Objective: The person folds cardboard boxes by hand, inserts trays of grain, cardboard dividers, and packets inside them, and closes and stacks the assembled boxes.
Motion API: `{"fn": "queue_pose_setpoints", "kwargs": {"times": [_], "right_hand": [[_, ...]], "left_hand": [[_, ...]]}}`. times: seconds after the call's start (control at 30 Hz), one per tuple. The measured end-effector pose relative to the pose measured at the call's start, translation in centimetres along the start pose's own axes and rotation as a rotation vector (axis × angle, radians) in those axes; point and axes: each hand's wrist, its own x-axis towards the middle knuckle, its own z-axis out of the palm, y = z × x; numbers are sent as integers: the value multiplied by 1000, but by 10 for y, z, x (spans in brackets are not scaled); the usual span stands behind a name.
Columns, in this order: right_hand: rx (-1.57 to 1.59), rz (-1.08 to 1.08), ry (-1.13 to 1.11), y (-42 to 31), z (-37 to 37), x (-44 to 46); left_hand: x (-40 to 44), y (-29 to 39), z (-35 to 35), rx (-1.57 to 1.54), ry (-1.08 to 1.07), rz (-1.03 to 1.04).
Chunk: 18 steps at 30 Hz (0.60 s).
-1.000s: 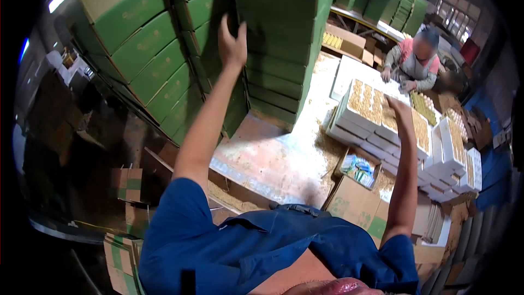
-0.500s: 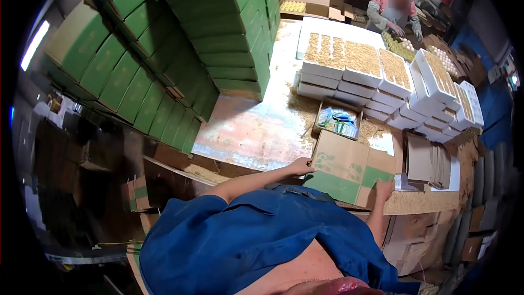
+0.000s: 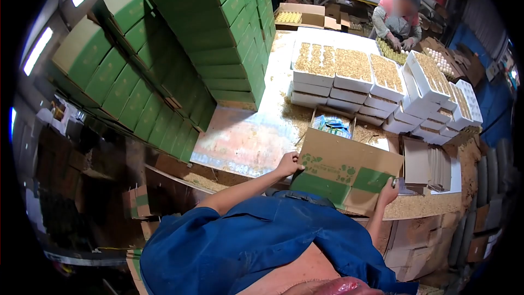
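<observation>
A flat brown and green cardboard box blank (image 3: pixel 333 170) is held up in front of my body, tilted over the near table edge. My left hand (image 3: pixel 289 164) grips its left edge, fingers curled around it. At the opposite edge, my right hand (image 3: pixel 388 191) is closed on the cardboard, with the thumb showing on the face. Leafy green print and a green band mark the blank. Just beyond it, a small open box (image 3: pixel 357 123) holds blue and green packets (image 3: pixel 332 124), partly hidden by the blank.
Tall stacks of green boxes (image 3: pixel 229 38) rise at the left. White foam trays (image 3: pixel 357 65) filled with husk-like grains are piled at the back. Flat cardboard pieces (image 3: pixel 419 161) stand at the right. Across the table, a person (image 3: pixel 398 22) handles eggs in trays.
The cardboard blank has been lifted and opened out flatter, its right panel now in line with the rest. My left hand has shifted left. The person opposite has moved their hands together.
</observation>
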Motion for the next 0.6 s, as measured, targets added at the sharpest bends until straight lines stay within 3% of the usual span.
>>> {"fn": "queue_pose_setpoints", "kwargs": {"times": [0.03, 0.1, 0.2, 0.23, 0.3, 0.37, 0.43, 0.5, 0.57, 0.6], "right_hand": [[143, -60, 49, -12, -2, 7], [166, 4, -18, -22, -9, 35], [592, -1, 64, -42, -5, 57], [719, 47, -13, -51, -12, 60], [1041, 97, -36, -84, -21, 51], [972, 113, -125, -98, -36, 44], [900, 131, -217, -103, -36, 38], [798, 118, -234, -103, -32, 33], [738, 42, -148, -108, -22, 27], [730, 47, -186, -114, -21, 24]], "left_hand": [[-4, 22, 0, -96, -17, 79], [2, 41, -2, 46, -72, 212], [-1, 81, -3, 179, -124, 472], [-5, 95, -3, 288, -117, 598], [-15, 116, -2, 229, -150, 521], [-24, 126, -1, -229, -250, 285], [-30, 127, -6, -149, -301, 309], [-32, 126, -10, -3, -284, 183], [-40, 129, -9, -103, -273, 221], [-38, 125, -12, -77, -251, 141]]}}
